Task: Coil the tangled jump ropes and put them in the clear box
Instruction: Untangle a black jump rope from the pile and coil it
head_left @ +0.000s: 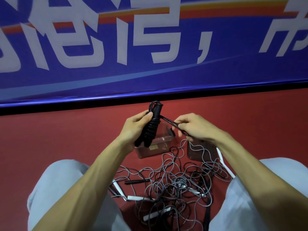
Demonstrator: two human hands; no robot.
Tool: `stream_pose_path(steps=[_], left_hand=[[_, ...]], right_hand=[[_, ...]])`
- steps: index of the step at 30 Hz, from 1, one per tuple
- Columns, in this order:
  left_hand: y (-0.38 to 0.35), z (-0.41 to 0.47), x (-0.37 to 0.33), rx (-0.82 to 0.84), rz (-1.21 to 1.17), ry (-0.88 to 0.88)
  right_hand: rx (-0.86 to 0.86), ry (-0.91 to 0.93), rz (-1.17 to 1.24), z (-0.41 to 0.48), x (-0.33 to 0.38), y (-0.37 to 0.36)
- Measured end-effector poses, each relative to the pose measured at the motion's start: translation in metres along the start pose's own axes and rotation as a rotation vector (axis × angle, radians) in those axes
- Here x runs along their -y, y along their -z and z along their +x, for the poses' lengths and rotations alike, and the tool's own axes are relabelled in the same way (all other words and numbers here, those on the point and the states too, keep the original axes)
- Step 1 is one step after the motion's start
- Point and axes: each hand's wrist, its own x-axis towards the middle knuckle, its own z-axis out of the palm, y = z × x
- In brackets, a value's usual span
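Observation:
My left hand (133,126) grips a black jump rope (150,126), its cord wound in tight turns around the two black handles held upright. A short doubled end of that cord runs right to my right hand (191,125), which pinches it taut. Both hands hover above the clear box (164,145), which stands on the red floor with something dark lying inside. Nearer to me lies a tangled heap of ropes (173,185), grey and black cords with several white handles and a black handle (136,181).
The clear box's lid (202,152) lies flat to the right of the box, with a grey cord across it. A blue banner wall (150,55) stands close behind the box. My knees (55,180) in light trousers flank the heap on both sides.

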Motion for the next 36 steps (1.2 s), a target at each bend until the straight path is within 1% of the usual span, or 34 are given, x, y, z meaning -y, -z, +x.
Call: stream_pose_path(steps=[2,4,5,7,8,10,12,14,16,19,22,24,28,30,32,36], left_hand=[[0.004,0.005,0.006,-0.052,0.09,-0.036],[0.008,0.009,0.011,-0.081,0.214,-0.086],[0.012,0.012,0.014,-0.081,0.338,-0.132],[0.017,0.017,0.018,-0.069,0.662,-0.184],[0.019,0.019,0.02,-0.041,0.804,-0.179],[0.022,0.019,0.022,0.114,0.998,-0.175],[0.021,0.016,0.025,0.27,1.127,-0.205],[0.018,0.011,0.023,0.352,1.156,-0.212],[0.014,0.006,0.021,0.399,1.052,-0.17],[0.007,0.001,0.022,0.394,0.911,-0.197],[0.005,-0.002,0.02,0.417,0.875,-0.169],[0.006,-0.001,0.02,0.422,0.921,-0.134],[-0.002,-0.008,0.016,0.37,1.317,-0.217],[-0.008,-0.014,0.012,0.388,1.399,-0.245],[-0.009,-0.017,0.012,0.393,1.381,-0.233],[-0.006,-0.018,0.016,0.336,1.23,-0.226]], right_hand=[[-0.052,-0.007,-0.048,-0.002,0.001,-0.001],[-0.049,0.03,-0.128,-0.005,0.002,-0.005],[-0.037,0.069,-0.188,-0.007,0.002,-0.006],[0.002,0.172,-0.347,-0.009,0.004,-0.01],[0.03,0.236,-0.428,-0.01,0.004,-0.012],[0.069,0.36,-0.539,-0.011,0.004,-0.015],[0.071,0.446,-0.549,-0.013,0.005,-0.013],[0.029,0.512,-0.469,-0.014,0.006,-0.011],[-0.059,0.535,-0.355,-0.012,0.006,-0.01],[-0.167,0.498,-0.195,-0.006,0.003,-0.005],[-0.21,0.463,-0.131,-0.005,-0.001,-0.002],[-0.215,0.479,-0.128,-0.006,0.001,-0.002],[-0.099,0.537,-0.193,-0.007,0.004,-0.009],[-0.044,0.502,-0.222,-0.003,0.002,-0.014],[-0.039,0.461,-0.191,0.001,0.0,-0.016],[-0.079,0.341,-0.088,0.005,-0.007,-0.013]])
